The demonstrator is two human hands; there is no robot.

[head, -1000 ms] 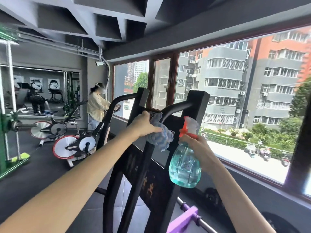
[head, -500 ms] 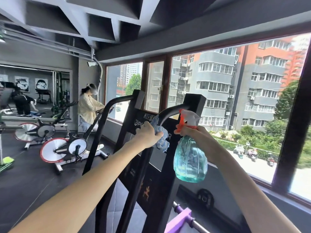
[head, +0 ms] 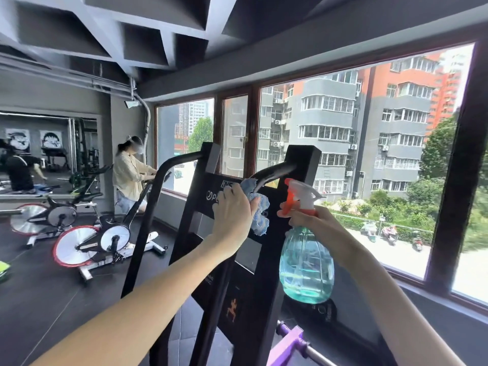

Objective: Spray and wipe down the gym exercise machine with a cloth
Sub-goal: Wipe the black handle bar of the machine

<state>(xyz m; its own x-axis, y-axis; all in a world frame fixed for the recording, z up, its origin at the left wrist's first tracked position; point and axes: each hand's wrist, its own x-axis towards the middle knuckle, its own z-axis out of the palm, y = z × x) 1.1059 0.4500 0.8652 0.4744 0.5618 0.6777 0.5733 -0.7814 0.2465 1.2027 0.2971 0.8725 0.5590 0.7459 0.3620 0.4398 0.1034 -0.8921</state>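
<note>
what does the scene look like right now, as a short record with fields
place: gym, beside a wide window
wiping: left hand holds blue cloth against black machine frame, by its curved handle
spraying: right hand grips spray bottle upright by the neck
bottle: orange trigger, teal liquid
background: exercise bikes; another person at one
</note>
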